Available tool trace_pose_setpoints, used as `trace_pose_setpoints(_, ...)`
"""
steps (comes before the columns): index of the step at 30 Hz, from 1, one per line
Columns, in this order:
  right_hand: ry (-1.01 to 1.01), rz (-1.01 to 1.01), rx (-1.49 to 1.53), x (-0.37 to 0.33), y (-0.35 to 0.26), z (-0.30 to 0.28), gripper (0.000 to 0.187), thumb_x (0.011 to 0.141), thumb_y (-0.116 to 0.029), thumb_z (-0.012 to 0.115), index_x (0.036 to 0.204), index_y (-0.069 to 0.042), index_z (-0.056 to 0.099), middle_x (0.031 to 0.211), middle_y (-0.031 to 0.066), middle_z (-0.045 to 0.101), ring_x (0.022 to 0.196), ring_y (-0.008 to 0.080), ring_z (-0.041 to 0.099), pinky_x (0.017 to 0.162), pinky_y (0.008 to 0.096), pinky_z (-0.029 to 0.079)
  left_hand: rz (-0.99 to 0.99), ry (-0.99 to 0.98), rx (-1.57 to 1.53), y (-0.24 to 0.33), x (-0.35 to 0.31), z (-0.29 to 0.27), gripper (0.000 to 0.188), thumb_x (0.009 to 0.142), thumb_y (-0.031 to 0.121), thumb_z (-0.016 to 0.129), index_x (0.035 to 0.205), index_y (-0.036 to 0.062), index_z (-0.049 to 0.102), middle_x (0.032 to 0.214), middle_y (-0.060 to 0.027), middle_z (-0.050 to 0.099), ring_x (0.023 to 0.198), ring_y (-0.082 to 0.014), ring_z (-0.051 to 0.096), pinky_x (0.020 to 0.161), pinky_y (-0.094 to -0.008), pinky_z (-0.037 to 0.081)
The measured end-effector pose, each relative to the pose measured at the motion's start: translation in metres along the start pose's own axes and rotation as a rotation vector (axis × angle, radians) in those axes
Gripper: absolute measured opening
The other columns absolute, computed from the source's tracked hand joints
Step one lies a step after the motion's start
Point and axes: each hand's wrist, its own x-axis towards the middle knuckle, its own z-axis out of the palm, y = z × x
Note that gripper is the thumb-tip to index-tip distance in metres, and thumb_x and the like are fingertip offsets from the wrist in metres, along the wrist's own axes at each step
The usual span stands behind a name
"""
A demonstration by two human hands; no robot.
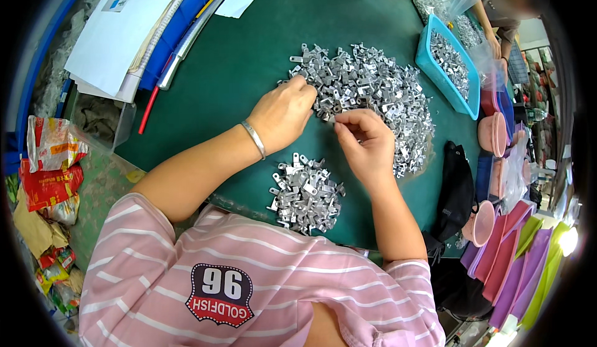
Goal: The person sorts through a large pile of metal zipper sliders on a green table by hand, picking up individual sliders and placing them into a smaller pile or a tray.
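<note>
A large heap of small silver metal brackets [379, 89], each with a hole in its tab, lies spread on the green table [249, 48]. My left hand [283, 114], with a bangle at the wrist, rests at the heap's left edge. Its fingers are curled under and the tips are hidden, so what they hold cannot be seen. Just right of it, my right hand [368, 145] pinches one small metal bracket [332, 119] between thumb and forefinger at the near edge of the heap. A smaller pile of the same brackets [306, 193] sits between my forearms, close to my body.
A blue basket [421, 55] of brackets stands at the far right, near another person's arm [487, 27]. Papers and folders [121, 33] with a red pen [148, 111] lie at the left. A black cloth item [454, 188] and pink bins [479, 222] are along the right edge.
</note>
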Motion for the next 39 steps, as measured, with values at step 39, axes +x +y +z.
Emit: trace_pose_setpoints(39, -0.125, 0.33, 0.407, -0.02, -0.002, -0.022, 0.01, 0.091, -0.002, 0.062, 0.099, 0.003, 0.065, 0.086, 0.0038, 0.068, 0.074, 0.0071, 0.063, 0.06, 0.0216, 0.052, -0.687, -0.139, -1.442, 0.022, -0.035, -0.021, 0.012, 0.082, -0.006, 0.067, 0.093, -0.0021, 0.065, 0.098, -0.0112, 0.065, 0.088, -0.0161, 0.065, 0.081, -0.0279, 0.054)
